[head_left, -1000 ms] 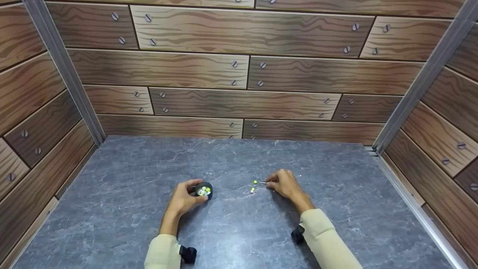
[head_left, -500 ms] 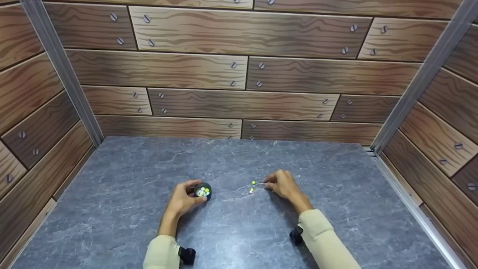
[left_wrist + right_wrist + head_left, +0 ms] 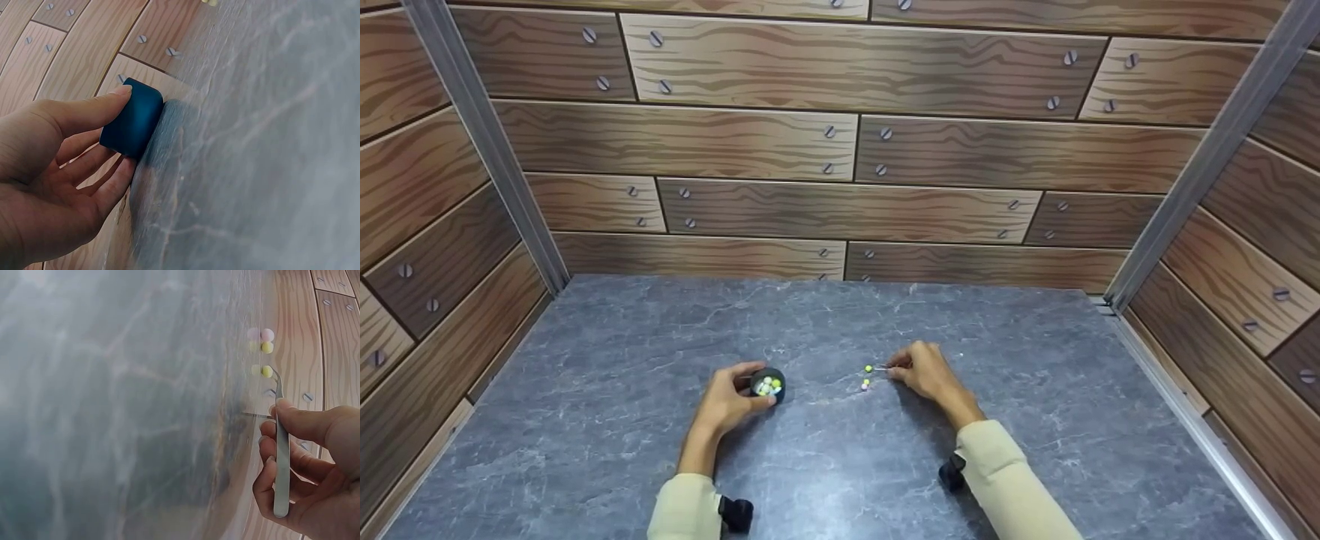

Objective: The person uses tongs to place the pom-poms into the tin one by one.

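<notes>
My left hand (image 3: 727,399) holds a small dark blue cup (image 3: 136,119) between thumb and fingers; it stands on the table. Inside the cup lie several white and yellow-green beads (image 3: 769,385). In my right hand (image 3: 926,373) is a pair of metal tweezers (image 3: 282,464) with a bent tip, pinched between thumb and fingers. Their tip is at a yellow-green bead (image 3: 266,372); whether it grips the bead I cannot tell. Close by, another yellow bead (image 3: 267,347) and a pink bead (image 3: 268,335) lie touching on the table.
The grey marbled tabletop (image 3: 825,322) mirrors things faintly. Wood-patterned walls (image 3: 765,142) with metal corner posts (image 3: 491,150) enclose it at the back and sides. A tiny white speck (image 3: 961,355) lies right of my right hand.
My right hand has shifted slightly left and down, bringing the tweezer tip to the nearest yellow-green bead. My left hand stays on the cup. The head view has tilted a little.
</notes>
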`<state>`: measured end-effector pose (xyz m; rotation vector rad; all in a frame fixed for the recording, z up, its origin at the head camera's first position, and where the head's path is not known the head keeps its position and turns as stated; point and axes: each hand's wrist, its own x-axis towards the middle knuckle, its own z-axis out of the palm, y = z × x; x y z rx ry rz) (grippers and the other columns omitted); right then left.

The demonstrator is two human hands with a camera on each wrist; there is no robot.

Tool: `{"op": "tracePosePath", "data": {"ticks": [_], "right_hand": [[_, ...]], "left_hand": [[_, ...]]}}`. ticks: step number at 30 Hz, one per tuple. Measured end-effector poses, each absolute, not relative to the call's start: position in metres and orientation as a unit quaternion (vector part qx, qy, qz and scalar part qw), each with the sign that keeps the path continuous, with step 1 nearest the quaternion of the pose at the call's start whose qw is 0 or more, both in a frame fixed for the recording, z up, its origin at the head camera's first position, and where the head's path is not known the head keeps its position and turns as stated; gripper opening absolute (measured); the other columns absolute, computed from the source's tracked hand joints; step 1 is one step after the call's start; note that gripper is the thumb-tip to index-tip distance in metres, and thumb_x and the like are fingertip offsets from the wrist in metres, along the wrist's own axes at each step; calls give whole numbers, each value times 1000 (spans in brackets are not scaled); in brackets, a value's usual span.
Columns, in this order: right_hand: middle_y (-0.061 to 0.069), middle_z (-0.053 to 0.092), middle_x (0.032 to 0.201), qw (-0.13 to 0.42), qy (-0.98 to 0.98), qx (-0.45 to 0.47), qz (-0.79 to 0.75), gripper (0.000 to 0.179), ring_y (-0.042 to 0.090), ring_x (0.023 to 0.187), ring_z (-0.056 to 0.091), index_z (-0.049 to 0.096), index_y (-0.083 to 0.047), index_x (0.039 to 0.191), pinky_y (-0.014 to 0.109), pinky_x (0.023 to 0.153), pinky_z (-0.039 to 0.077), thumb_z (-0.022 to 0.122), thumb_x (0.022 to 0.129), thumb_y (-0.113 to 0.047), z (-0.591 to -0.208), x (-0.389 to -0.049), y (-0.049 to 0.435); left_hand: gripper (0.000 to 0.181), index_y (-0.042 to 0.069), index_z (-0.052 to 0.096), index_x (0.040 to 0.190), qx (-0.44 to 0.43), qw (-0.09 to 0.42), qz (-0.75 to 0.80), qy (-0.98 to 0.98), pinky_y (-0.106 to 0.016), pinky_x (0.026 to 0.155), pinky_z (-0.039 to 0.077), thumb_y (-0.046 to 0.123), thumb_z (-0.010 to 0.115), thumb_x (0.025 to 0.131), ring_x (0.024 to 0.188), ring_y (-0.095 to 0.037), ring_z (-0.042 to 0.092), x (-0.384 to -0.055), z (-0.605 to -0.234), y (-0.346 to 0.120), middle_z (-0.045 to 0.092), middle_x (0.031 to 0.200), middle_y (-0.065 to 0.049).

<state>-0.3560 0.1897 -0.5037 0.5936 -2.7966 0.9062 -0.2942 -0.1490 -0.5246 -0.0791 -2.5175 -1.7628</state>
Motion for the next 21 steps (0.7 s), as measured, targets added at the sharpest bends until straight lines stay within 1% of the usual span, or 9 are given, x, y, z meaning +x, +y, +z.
{"op": "tracePosePath", "data": {"ticks": [9, 14, 16, 21], "right_hand": [[16, 81, 90, 82, -925, 221, 297, 10, 31, 84, 78, 81, 2, 95, 45, 75, 63, 79, 86, -2, -505, -356, 192], [15, 81, 90, 85, -923, 229, 297, 9, 31, 84, 78, 82, 2, 94, 46, 75, 63, 79, 86, -2, -505, -356, 193], [14, 81, 90, 86, -923, 231, 296, 8, 29, 83, 77, 82, 2, 93, 44, 74, 63, 79, 86, -2, -504, -355, 193], [14, 81, 89, 80, -924, 222, 300, 9, 27, 82, 77, 82, 1, 93, 38, 72, 62, 78, 86, -2, -501, -354, 192]], "left_hand": [[60, -5, 64, 134, -27, 35, -567, -823, -50, 104, 56, -4, 85, 78, 123, -44, 66, -295, -525, -149, 66, 133, -28], [59, -3, 65, 134, -22, 34, -561, -827, -49, 104, 56, -3, 85, 78, 124, -42, 66, -295, -525, -149, 66, 134, -27], [59, -2, 66, 134, -19, 33, -558, -829, -48, 103, 56, -2, 86, 79, 124, -41, 66, -295, -525, -149, 66, 135, -26], [59, -4, 65, 134, -19, 28, -567, -823, -46, 100, 58, -3, 85, 79, 122, -41, 67, -293, -524, -149, 66, 134, -27]]}}
